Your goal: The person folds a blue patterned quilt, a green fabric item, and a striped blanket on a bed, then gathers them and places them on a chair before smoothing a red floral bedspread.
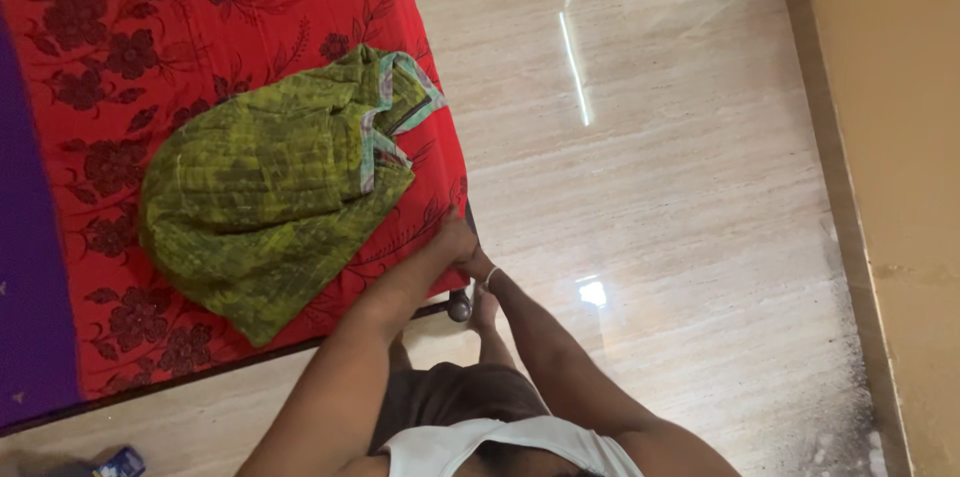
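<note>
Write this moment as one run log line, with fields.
left hand: touching red sheet edge | right hand: same edge | green garment: on sheet

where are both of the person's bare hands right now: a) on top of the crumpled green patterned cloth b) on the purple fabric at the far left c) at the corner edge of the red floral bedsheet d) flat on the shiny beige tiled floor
c: the left hand and right hand meet at the corner of the red floral bedsheet, apart from the crumpled green patterned cloth.
</note>
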